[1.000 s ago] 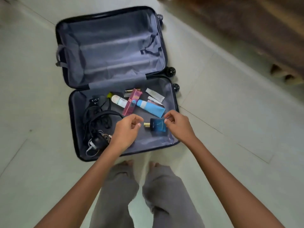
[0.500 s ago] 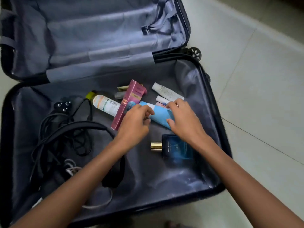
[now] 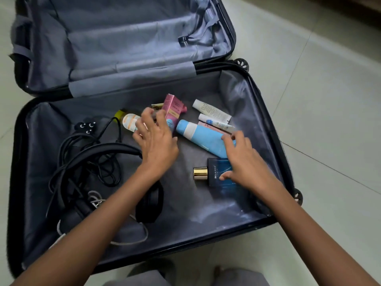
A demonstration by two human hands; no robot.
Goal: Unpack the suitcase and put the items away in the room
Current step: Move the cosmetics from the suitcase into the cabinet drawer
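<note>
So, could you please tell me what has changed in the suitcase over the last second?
The left-hand grip and right-hand grip came down into the suitcase. The left then slid left over the pink box and white bottle; the right drew back over the blue tube and perfume bottle. Nothing is lifted. The toiletries, power cable and headphones lie as before.

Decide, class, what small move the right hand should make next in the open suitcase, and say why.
Probably close the right hand round the blue tube: its spread fingers lie over the tube's end, holding nothing.
</note>
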